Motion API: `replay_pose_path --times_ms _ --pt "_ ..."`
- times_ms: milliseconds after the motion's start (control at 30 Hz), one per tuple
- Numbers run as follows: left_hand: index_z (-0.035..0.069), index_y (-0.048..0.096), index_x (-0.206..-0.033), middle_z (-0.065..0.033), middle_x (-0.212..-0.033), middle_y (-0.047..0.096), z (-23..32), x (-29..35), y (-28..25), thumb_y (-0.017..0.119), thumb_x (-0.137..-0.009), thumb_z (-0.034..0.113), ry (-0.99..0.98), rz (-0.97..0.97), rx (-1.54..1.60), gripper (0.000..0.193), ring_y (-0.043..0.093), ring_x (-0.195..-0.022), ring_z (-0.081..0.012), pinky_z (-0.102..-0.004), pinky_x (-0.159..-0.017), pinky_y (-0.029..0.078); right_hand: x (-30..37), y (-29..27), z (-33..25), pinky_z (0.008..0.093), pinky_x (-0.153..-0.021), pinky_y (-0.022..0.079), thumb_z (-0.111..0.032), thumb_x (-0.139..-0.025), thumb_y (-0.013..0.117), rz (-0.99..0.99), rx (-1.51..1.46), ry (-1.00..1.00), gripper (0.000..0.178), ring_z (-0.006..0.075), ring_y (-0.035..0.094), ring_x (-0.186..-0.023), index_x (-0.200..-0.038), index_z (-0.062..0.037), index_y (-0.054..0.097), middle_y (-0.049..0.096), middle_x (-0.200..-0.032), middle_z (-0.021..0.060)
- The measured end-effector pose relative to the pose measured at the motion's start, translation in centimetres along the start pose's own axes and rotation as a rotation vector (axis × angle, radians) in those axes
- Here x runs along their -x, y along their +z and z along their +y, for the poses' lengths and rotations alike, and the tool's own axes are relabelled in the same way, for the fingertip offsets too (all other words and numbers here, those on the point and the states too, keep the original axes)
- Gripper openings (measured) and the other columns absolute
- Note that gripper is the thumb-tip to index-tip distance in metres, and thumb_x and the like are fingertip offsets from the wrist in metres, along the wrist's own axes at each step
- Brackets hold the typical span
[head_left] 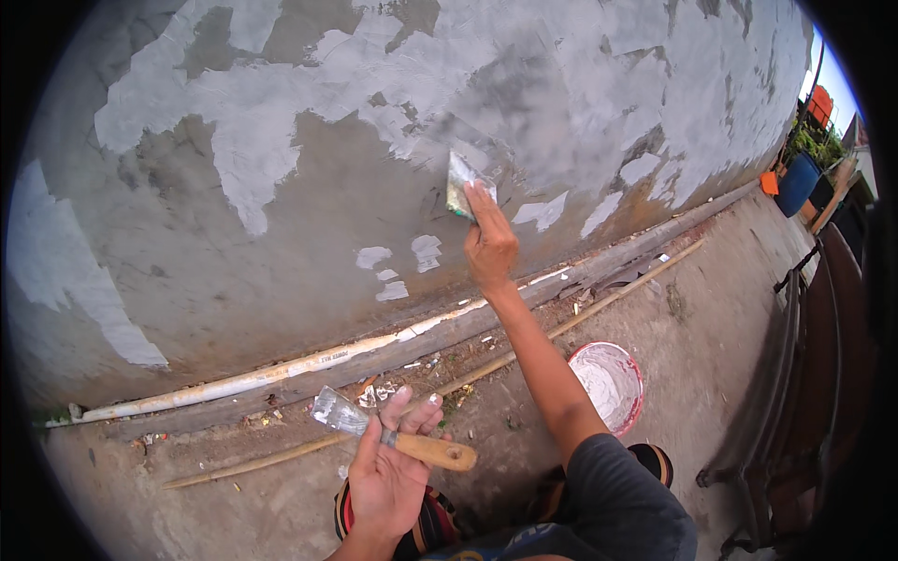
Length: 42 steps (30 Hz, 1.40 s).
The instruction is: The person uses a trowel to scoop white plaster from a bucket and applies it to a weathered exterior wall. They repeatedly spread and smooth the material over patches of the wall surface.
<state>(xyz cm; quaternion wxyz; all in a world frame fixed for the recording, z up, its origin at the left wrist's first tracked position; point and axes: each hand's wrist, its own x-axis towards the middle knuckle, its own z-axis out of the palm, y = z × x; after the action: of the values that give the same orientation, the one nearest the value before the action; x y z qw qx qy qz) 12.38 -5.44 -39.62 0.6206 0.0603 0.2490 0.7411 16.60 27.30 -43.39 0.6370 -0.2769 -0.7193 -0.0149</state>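
My right hand presses a flat, putty-smeared spreader blade against the grey wall, arm stretched out. Whitish filler is spread in uneven patches over the wall, thickest around and above the blade. Lower down, my left hand is palm up with a putty knife across it. The thumb lies over the knife near its neck, and the fingertips carry white smears. Its wooden handle points right, while its coated metal blade points up and left. Close to my right arm stands a round bucket with white filler inside.
A white pipe runs along the wall's foot. On the dirt ground lies a long bamboo pole, with debris between it and the wall. A brown bench stands at the right, and a blue barrel farther back.
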Motion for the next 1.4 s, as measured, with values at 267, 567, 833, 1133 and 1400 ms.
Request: replay_pose_path --times_ms 267,567,833,1133,1400 --pt "0.009 0.042 -0.138 -0.0171 -0.132 0.053 0.2 0.3 -0.4 0.029 -0.103 0.037 0.012 -0.033 0.004 0.047 0.046 -0.125 -0.0261 -0.0468 -0.105 0.036 0.3 -0.5 0.8 0.0402 -0.100 0.047 0.014 -0.072 0.052 0.076 -0.007 -0.047 0.063 0.0311 0.056 -0.120 -0.129 -0.0112 0.060 0.059 -0.130 0.0114" --pt "0.012 0.046 -0.137 -0.0169 -0.131 0.054 0.1 0.0 -0.2 0.031 -0.103 0.035 -0.010 0.001 0.009 0.043 0.051 -0.121 -0.0280 -0.0478 -0.102 0.041 2.2 3.6 -2.1 0.0377 -0.094 0.049 0.012 -0.070 0.056 -0.011 0.038 -0.014 0.067 0.0316 0.055 -0.122 -0.133 -0.0107 0.056 0.055 -0.135 0.0113" --pt "0.012 0.046 -0.137 -0.0167 -0.132 0.054 0.3 0.3 -0.2 0.032 -0.103 0.036 -0.020 -0.002 0.011 0.044 0.051 -0.122 -0.0278 -0.0476 -0.102 0.041 -0.6 -0.1 -0.6 0.0348 -0.089 0.051 0.008 -0.084 0.053 0.139 -0.057 0.568 0.050 0.0312 0.063 -0.110 -0.131 -0.0073 0.057 0.061 -0.124 0.0168" --pt "0.012 0.044 -0.138 -0.0171 -0.134 0.052 0.9 0.3 -1.0 0.031 -0.103 0.036 -0.013 -0.005 0.009 0.044 0.050 -0.123 -0.0285 -0.0477 -0.102 0.041 1.1 5.7 -7.5 0.0358 -0.091 0.051 0.011 -0.072 0.055 0.091 -0.086 0.093 0.064 0.0321 0.059 -0.116 -0.132 -0.0084 0.056 0.058 -0.129 0.0164" --pt "0.011 0.047 -0.132 -0.0105 -0.103 0.060 1.2 -0.3 -1.3 0.033 -0.103 0.038 0.063 0.001 0.052 0.042 0.059 -0.100 -0.0246 -0.0450 -0.093 0.046 3.4 0.0 -8.6 0.0346 -0.090 0.049 -0.003 -0.091 0.053 -0.227 -0.893 0.695 0.034 0.0201 0.062 -0.103 -0.125 -0.0009 0.056 0.063 -0.117 0.0095"
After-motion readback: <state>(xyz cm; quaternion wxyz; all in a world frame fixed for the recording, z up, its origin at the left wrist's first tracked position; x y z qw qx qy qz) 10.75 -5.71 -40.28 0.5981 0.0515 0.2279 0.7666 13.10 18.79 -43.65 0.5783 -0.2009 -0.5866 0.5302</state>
